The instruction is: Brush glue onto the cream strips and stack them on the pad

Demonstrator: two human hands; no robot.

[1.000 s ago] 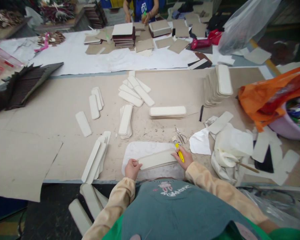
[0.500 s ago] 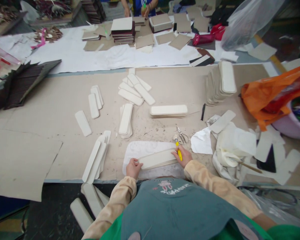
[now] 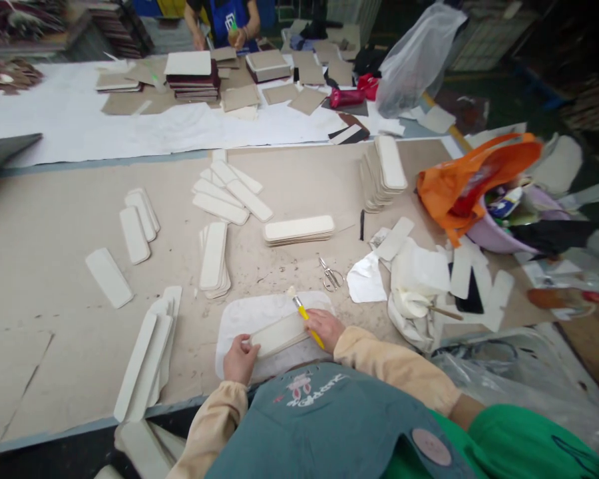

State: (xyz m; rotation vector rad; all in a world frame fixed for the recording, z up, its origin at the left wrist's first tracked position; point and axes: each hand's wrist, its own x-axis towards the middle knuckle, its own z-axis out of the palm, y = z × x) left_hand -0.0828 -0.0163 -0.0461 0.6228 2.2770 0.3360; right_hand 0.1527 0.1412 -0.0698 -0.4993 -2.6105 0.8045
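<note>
A short stack of long cream strips [image 3: 279, 334] lies on a white sheet [image 3: 234, 319] at the table's near edge. My left hand [image 3: 240, 359] pinches the strips' left end between thumb and fingers. At their right end is my right hand [image 3: 324, 327], closed round a yellow-handled brush [image 3: 308, 322] whose bristles point up and left. Small scissors [image 3: 331, 274] rest just beyond my right hand. A neat pile of cream strips [image 3: 298, 228] lies farther back, with another pile [image 3: 213, 258] to its left.
More strips [image 3: 147, 359] overhang the near edge at left. On the right are a white cloth bundle [image 3: 414, 279], an orange bag [image 3: 469, 179] on a purple basin [image 3: 499, 233], and a tall strip stack [image 3: 383, 171]. Across the table, a person in a blue apron [image 3: 224, 23] stands behind stacked boards [image 3: 192, 76].
The view has swung right, so table items appear farther left. Both hands remain at the ends of the strips, and the brush is still in my right hand.
</note>
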